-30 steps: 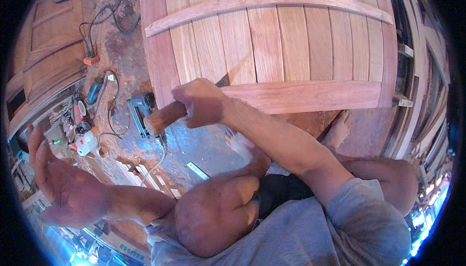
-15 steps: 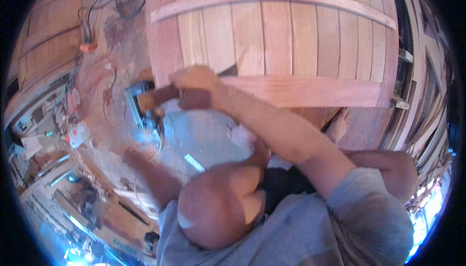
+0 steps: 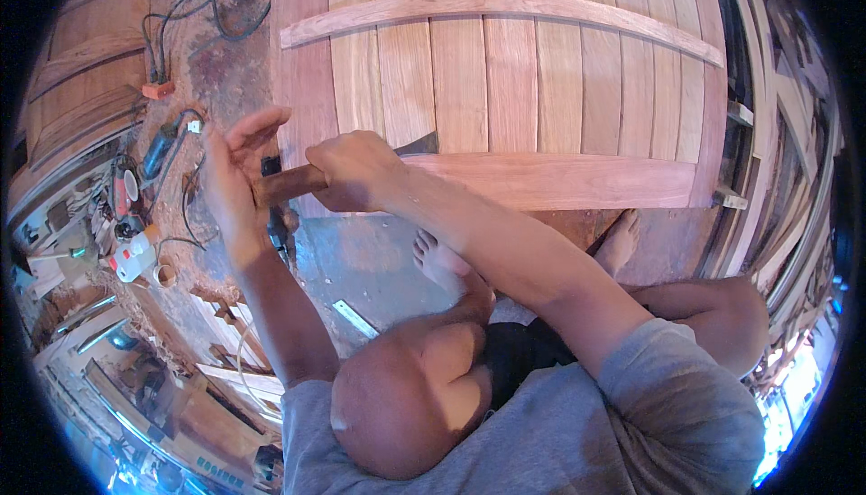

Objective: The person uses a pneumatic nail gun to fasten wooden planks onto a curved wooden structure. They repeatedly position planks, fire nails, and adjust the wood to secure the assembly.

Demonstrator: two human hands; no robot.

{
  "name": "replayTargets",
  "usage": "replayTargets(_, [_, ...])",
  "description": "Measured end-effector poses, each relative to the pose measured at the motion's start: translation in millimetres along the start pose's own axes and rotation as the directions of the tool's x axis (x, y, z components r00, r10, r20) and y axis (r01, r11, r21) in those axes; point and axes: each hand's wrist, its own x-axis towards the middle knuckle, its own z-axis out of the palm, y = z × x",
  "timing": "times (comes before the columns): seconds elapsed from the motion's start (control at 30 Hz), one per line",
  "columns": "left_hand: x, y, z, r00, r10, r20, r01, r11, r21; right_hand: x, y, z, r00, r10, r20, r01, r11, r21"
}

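My right hand (image 3: 359,170) is wrapped round the thick wooden handle (image 3: 293,185) of a tool. Beyond the fist shows a dark, flat blade (image 3: 419,144) that widens toward its end; the tool's exact kind I cannot tell. The blade lies over the lower part of a reddish slatted wooden panel (image 3: 514,89), near its bottom rail (image 3: 550,179). With fingers apart, my left hand (image 3: 236,170) stands upright at the handle's butt end, its palm touching or very close to it.
Left of the panel lie a dark cylindrical power tool (image 3: 162,148), an orange socket block (image 3: 158,90) with black cables, and a white plastic jug (image 3: 135,259). Near my knee is a pale metal strip (image 3: 356,318). Stacked timber (image 3: 776,161) lines the right side. My bare feet rest by the panel.
My left hand, blurred and low at the left before, has risen to the handle's butt end. The right hand keeps its grip, with the tool slightly lower in view.
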Motion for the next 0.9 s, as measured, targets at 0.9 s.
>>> replayTargets(0.9, [-96.2,-149.5,-100.8,0.975,0.109,-0.194,0.154,0.3,0.942,6.6,-1.8,-2.0,0.998,0.021,0.061,-0.021,1.0,0.003])
